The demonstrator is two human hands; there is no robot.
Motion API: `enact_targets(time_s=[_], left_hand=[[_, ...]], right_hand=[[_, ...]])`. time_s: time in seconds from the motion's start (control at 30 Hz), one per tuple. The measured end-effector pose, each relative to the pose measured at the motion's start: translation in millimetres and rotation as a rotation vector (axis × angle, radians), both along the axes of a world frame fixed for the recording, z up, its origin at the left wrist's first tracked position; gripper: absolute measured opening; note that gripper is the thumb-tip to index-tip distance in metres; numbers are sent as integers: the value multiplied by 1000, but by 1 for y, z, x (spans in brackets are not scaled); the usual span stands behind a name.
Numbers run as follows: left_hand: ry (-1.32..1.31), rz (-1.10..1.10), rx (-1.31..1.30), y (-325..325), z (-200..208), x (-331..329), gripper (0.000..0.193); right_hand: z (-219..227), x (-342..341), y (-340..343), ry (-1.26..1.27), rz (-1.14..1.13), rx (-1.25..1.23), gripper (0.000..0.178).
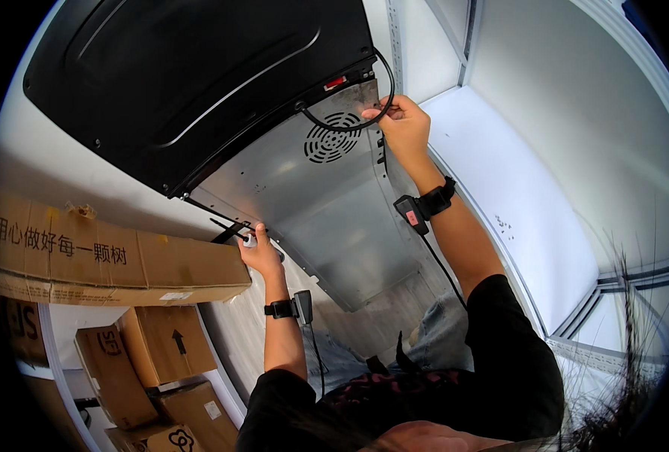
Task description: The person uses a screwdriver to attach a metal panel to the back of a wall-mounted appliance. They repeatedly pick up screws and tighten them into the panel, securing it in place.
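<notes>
A large machine stands in front of me, with a glossy black panel (221,68) above and a bare silver metal plate (296,203) below. The plate has a round slotted vent (333,138). From the seam between them a black cable (389,71) loops out near a red switch (335,83). My right hand (406,124) is closed in a pinch at the plate's upper right edge, where the cable crosses the fingers; what it grips is hidden. My left hand (263,252) closes round a small white-and-black thing (249,240) at the plate's left edge, thumb up.
A long cardboard box (116,252) lies at the left, its end close to my left hand. Below it, several brown cartons (170,343) sit on white shelving. A white ledge (500,188) with a metal frame runs along the right. Wood-look floor (232,339) shows beneath.
</notes>
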State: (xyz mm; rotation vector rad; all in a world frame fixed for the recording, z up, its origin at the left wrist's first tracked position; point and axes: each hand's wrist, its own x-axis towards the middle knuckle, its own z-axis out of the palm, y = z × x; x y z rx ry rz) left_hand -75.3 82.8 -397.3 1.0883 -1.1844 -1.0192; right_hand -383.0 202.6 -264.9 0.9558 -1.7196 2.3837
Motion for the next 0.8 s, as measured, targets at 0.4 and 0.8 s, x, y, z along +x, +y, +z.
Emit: enact_targets(time_s=[0.4, 0.8], left_hand=[[23, 94, 14, 7, 2, -6, 26], [77, 68, -3, 7, 1, -8, 30]], right_hand=[[15, 13, 3, -152, 15, 0, 25], [21, 17, 6, -127, -89, 66, 28]])
